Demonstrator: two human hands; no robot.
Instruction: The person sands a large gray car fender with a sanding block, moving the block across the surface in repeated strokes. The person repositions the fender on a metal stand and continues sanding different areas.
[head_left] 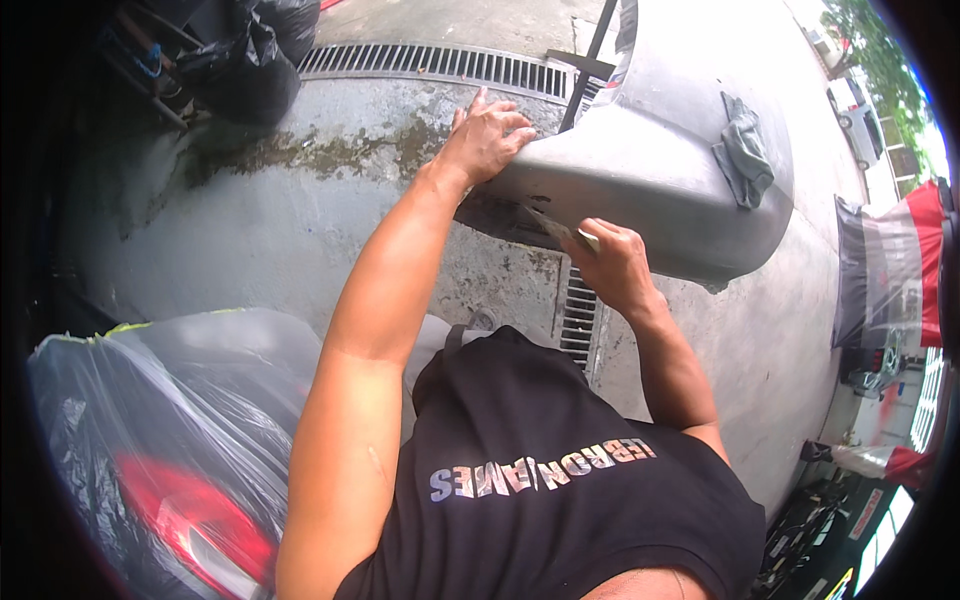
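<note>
- a cloth (744, 155) lies on the grey bumper (640, 195) before me
- pale lettering crosses my black shirt (560, 530)
- a black bag (240, 80) beyond the bumper's left end, contents hidden
- my left hand (485, 145), fingers spread, at that end
- my right hand (615, 262) grips a flat tool (548, 223) by its near face

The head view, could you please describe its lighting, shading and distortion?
Head view: the upper right is overexposed around the parked car; head view: the grey panel is pale on top, darker beside the right hand; head view: the upper drain grate bows and the corners go black.
</note>
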